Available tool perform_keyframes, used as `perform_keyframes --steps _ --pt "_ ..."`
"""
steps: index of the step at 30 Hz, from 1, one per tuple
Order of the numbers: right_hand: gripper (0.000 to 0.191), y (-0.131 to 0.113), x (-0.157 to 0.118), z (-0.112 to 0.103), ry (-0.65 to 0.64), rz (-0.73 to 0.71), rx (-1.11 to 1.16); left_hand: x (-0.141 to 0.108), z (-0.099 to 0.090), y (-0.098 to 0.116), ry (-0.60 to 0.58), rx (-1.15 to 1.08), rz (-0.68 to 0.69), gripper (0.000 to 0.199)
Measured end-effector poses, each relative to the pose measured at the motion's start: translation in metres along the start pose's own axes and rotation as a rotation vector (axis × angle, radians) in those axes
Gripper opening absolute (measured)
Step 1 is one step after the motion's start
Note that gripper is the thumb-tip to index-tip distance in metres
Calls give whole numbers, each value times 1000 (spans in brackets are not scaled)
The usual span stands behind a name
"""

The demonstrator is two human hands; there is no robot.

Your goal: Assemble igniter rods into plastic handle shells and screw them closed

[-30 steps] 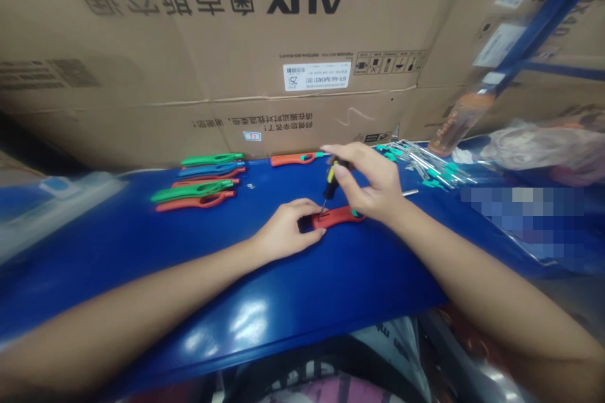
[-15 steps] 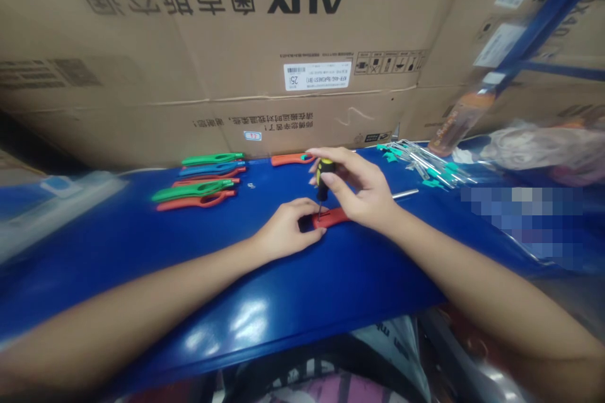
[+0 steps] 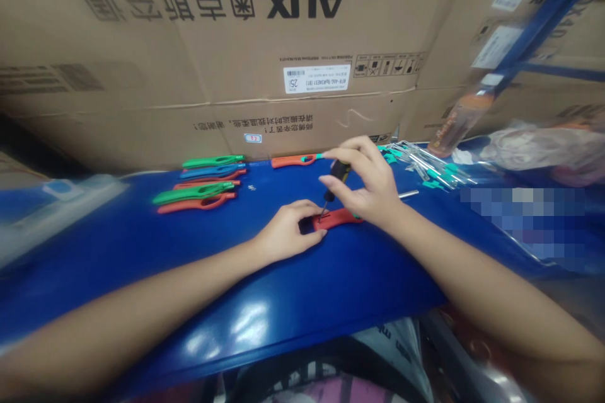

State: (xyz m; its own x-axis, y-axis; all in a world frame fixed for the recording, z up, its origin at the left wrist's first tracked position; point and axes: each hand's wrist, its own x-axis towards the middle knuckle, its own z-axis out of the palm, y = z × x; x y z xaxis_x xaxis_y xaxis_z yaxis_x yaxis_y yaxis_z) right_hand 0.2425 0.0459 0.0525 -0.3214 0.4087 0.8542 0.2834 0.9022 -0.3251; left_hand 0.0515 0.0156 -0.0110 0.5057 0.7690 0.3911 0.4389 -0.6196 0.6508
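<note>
Gripping a dark screwdriver (image 3: 339,171) closely, the right hand (image 3: 363,179) in the head view slants it so that its tip is at the nine o'clock end of a red handle (image 3: 334,219). That handle lies on the blue worktop (image 3: 321,289), toward five o'clock from the picture's middle. The left hand (image 3: 288,230) has its grip closed around the same end. From there, coloured handles (image 3: 193,192) lie near ten o'clock and metal rods (image 3: 432,164) toward two.
</note>
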Motion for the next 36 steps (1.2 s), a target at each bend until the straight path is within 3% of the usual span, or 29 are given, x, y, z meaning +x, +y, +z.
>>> perform_keyframes --steps 4,9,13,18,23,27,29,32,34,36 --pt "35 -1 2 -2 -185 81 235 1 0 1 -23 0 -10 29" --pt "26 0 2 -3 -40 -30 18 0 -1 1 -5 2 -6 26" --pt "36 -1 2 -4 -140 44 160 0 -1 1 -17 3 -25 29" --pt "26 1 4 -6 -38 -9 38 0 -1 0 -9 3 -34 27" --pt "37 1 5 -6 -204 76 261 0 -1 0 -13 9 -13 29" --pt "25 3 3 -7 -38 -40 8 0 0 0 0 9 -26 26" --pt "29 4 2 -8 -75 -104 -49 1 0 0 0 1 -16 26" --pt "39 3 1 -6 -191 -25 95 1 -1 0 -13 -2 2 29" --pt "33 3 2 -5 -149 32 129 1 0 0 -13 6 -4 29" --pt "26 4 2 -5 -58 1 52 1 0 -1 -7 15 -21 28"
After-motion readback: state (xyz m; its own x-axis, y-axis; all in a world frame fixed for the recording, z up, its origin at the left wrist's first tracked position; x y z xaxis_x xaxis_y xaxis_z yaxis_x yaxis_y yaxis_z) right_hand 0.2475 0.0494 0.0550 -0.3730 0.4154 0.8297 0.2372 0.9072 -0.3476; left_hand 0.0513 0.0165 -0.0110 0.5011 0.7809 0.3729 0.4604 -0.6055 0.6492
